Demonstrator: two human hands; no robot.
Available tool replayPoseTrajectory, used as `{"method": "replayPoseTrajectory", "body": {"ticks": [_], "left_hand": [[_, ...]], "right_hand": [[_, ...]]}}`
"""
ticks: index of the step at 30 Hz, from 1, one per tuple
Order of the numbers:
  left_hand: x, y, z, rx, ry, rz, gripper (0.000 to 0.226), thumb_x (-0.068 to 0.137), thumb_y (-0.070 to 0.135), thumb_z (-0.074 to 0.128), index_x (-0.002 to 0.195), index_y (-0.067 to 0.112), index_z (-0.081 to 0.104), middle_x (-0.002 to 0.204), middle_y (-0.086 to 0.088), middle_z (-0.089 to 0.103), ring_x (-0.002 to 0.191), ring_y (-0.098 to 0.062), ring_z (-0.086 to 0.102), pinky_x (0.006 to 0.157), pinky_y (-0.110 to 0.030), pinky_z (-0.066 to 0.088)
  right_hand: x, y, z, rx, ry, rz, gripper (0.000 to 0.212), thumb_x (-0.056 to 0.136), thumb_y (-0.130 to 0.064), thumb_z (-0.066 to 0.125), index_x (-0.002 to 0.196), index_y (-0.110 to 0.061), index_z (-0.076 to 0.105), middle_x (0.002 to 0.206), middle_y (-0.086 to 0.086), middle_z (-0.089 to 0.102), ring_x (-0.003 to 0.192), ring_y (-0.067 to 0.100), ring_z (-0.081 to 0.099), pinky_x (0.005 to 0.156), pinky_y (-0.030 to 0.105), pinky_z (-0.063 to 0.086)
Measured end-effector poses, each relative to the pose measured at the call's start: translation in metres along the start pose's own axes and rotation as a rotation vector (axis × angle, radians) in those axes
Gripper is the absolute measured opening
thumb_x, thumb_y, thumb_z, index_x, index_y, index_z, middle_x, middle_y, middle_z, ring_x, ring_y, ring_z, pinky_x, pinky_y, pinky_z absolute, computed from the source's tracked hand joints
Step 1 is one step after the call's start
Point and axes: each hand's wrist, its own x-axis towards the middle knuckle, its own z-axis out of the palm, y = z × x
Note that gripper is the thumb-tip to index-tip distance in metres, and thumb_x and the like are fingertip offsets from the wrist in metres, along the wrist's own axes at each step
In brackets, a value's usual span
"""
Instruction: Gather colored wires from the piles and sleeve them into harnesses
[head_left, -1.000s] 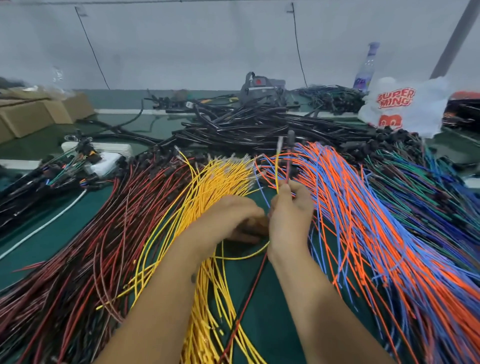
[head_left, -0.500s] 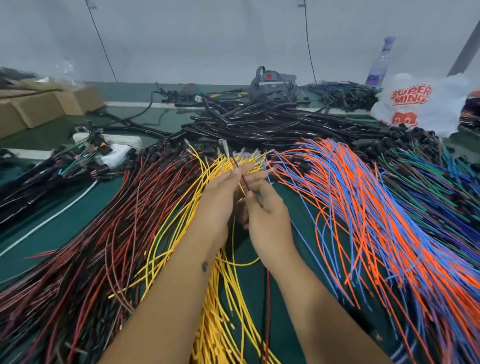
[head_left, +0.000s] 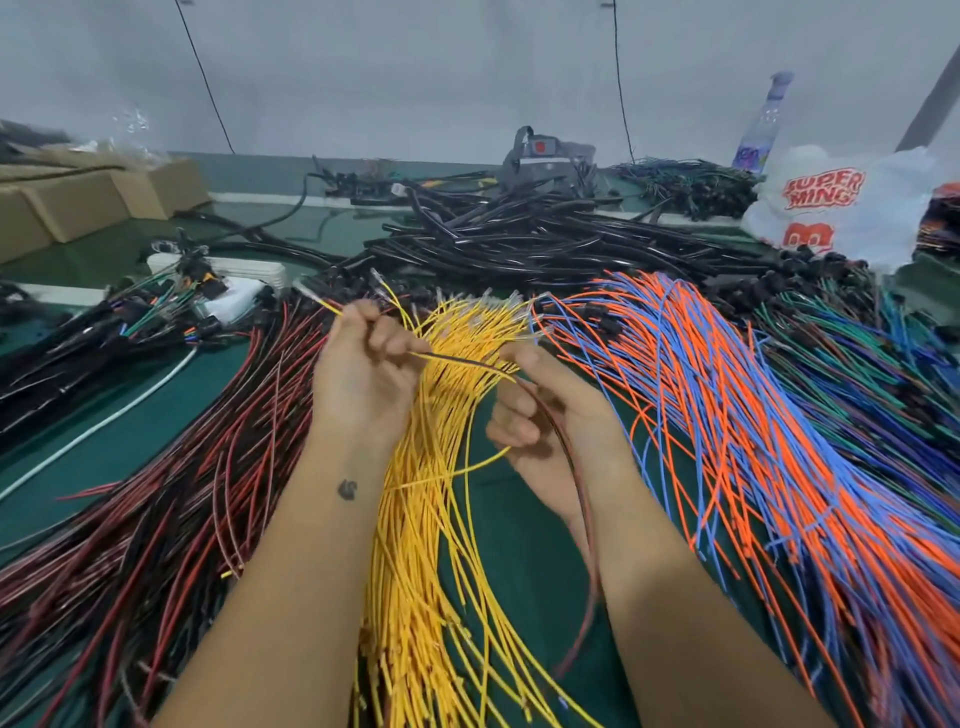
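Above the yellow wire pile (head_left: 431, 519), my left hand (head_left: 363, 369) grips a thin bunch of yellow and dark wires (head_left: 467, 364); a yellow tip pokes out past its knuckles to the left. My right hand (head_left: 545, 415) curls round the same bunch, and a dark red wire (head_left: 587, 545) trails from it down along my forearm. A red and black wire pile (head_left: 171, 509) lies to the left. Orange and blue wires (head_left: 753, 441) fan out to the right. Black sleeving tubes (head_left: 519, 234) are heaped behind the piles.
Green and blue wires (head_left: 857, 353) lie at the far right. Finished harnesses with connectors (head_left: 130, 322) sit at the left, cardboard boxes (head_left: 78, 202) behind them. A white printed bag (head_left: 841, 208) and a bottle (head_left: 763, 124) stand at the back right. The green table (head_left: 156, 395) shows between piles.
Both hands moved left from the orange-blue pile to the yellow pile and drew apart. The held wires, earlier upright, now stretch sideways between them.
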Motion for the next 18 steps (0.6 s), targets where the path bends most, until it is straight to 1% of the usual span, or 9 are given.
{"method": "replayPoseTrajectory", "body": {"ticks": [3,5,7,8,10,13,15,16,18], "left_hand": [[0.004,0.011,-0.007,0.018,0.070,0.123,0.036,0.105,0.023,0.028,0.074,0.016,0.044,0.051,0.008,0.032,0.043,-0.006,0.028,0.042,-0.017,0.031],[0.006,0.018,-0.012,0.108,0.123,0.219,0.036,0.105,0.021,0.029,0.073,0.017,0.045,0.050,0.009,0.032,0.043,-0.006,0.025,0.041,-0.018,0.026],[0.008,0.023,-0.015,0.215,0.193,0.301,0.036,0.104,0.018,0.030,0.072,0.016,0.046,0.049,0.008,0.031,0.043,-0.007,0.024,0.039,-0.019,0.023],[0.009,0.025,-0.017,0.263,0.227,0.325,0.035,0.103,0.017,0.031,0.072,0.016,0.047,0.048,0.008,0.030,0.042,-0.007,0.023,0.038,-0.020,0.022],[0.012,0.027,-0.020,0.364,0.281,0.353,0.034,0.102,0.016,0.030,0.073,0.016,0.048,0.045,0.009,0.029,0.040,-0.007,0.023,0.037,-0.019,0.022],[0.014,0.023,-0.024,0.555,0.292,0.358,0.033,0.101,0.016,0.030,0.076,0.017,0.051,0.043,0.011,0.031,0.039,-0.006,0.028,0.039,-0.018,0.027],[0.016,0.018,-0.026,0.580,0.241,0.275,0.032,0.102,0.018,0.031,0.080,0.015,0.054,0.043,0.011,0.033,0.039,-0.005,0.032,0.041,-0.018,0.034],[0.016,0.016,-0.026,0.542,0.202,0.214,0.032,0.103,0.018,0.031,0.082,0.014,0.055,0.043,0.011,0.033,0.039,-0.005,0.032,0.042,-0.017,0.036],[0.018,0.013,-0.027,0.556,0.160,0.164,0.032,0.103,0.018,0.031,0.084,0.013,0.056,0.043,0.011,0.032,0.038,-0.005,0.030,0.041,-0.016,0.035]], "right_hand": [[-0.002,0.001,-0.001,0.088,-0.122,0.046,0.017,0.081,-0.024,0.063,0.069,-0.012,0.067,0.052,0.002,0.051,0.040,0.013,0.049,0.043,0.022,0.043],[-0.004,0.002,-0.001,0.065,-0.235,0.075,0.017,0.073,-0.029,0.075,0.072,-0.012,0.070,0.058,0.002,0.058,0.047,0.014,0.056,0.049,0.021,0.049],[-0.005,0.004,-0.002,0.053,-0.296,0.125,0.026,0.066,-0.031,0.083,0.077,-0.010,0.073,0.063,0.003,0.062,0.052,0.012,0.060,0.052,0.020,0.052],[-0.006,0.005,-0.002,0.059,-0.283,0.142,0.029,0.064,-0.030,0.084,0.080,-0.008,0.074,0.065,0.004,0.064,0.053,0.012,0.061,0.053,0.020,0.052],[-0.005,0.005,0.000,0.058,-0.212,0.138,0.025,0.067,-0.026,0.080,0.083,-0.006,0.074,0.066,0.005,0.063,0.052,0.011,0.059,0.051,0.019,0.050],[-0.002,0.000,0.001,0.172,0.053,0.033,0.009,0.071,-0.013,0.066,0.077,-0.006,0.068,0.062,0.004,0.057,0.044,0.009,0.051,0.043,0.017,0.042],[0.000,-0.007,-0.005,0.297,0.201,-0.057,0.002,0.067,-0.009,0.062,0.069,-0.008,0.061,0.056,0.003,0.050,0.037,0.008,0.040,0.039,0.016,0.033],[-0.001,-0.011,-0.008,0.325,0.207,-0.083,0.002,0.067,-0.009,0.060,0.065,-0.009,0.059,0.053,0.003,0.047,0.035,0.008,0.035,0.037,0.016,0.029],[-0.004,-0.017,-0.012,0.237,0.102,-0.041,0.013,0.069,-0.017,0.060,0.057,-0.009,0.059,0.047,0.004,0.044,0.030,0.009,0.031,0.036,0.017,0.025]]}}
